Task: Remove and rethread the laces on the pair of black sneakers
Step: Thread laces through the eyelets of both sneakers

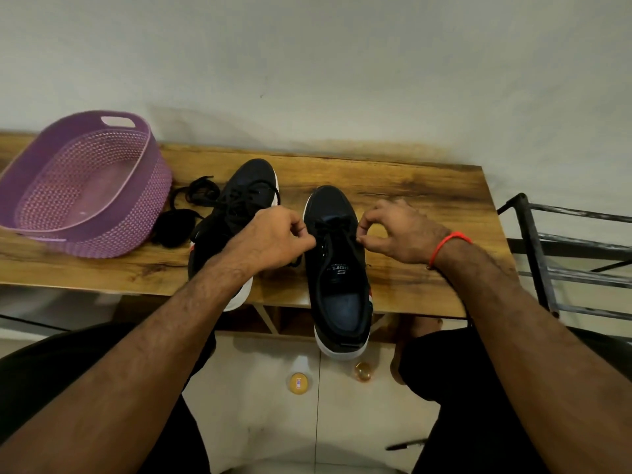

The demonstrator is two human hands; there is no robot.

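Two black sneakers with white soles stand on a wooden table [410,186], toes pointing away from me. The right sneaker [338,268] hangs its heel over the front edge; a black lace [333,223] crosses its lowest eyelets. My left hand [273,237] pinches the lace at the shoe's left side. My right hand [400,230], with a red thread at the wrist, pinches the lace's other end at the right side. The left sneaker [239,206] lies partly under my left forearm, its lace loosely threaded.
A purple plastic basket [82,186] stands at the table's left end. Loose black laces or insoles [184,210] lie between it and the left sneaker. A black metal rack [564,261] stands to the right. Two small yellow round objects [299,383] lie on the floor.
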